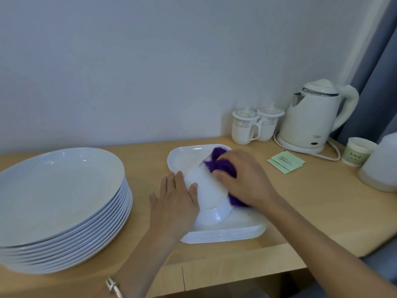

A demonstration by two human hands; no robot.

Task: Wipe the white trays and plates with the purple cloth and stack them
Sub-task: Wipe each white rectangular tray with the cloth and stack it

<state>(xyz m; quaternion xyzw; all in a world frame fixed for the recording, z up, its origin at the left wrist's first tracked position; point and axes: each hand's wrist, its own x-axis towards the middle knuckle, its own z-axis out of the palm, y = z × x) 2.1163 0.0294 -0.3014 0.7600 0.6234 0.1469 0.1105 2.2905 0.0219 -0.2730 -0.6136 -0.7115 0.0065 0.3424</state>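
The raised tray [206, 190] is showing blurred, its edges soft where the left hand [175, 202] is gripping it. The right hand [247, 179] is covering most of the cloth [217, 162], leaving only tufts in sight. Hands and tray are hiding much of the tray stack [236, 231]; its count cannot be told. The left picture edge is cutting off the plate stack [64, 190], and the right edge a white container [380, 164]. The front mug [243, 127] is half hiding the rear mug [270, 121]. Print on the sachets [285, 162] is appearing too small to read.
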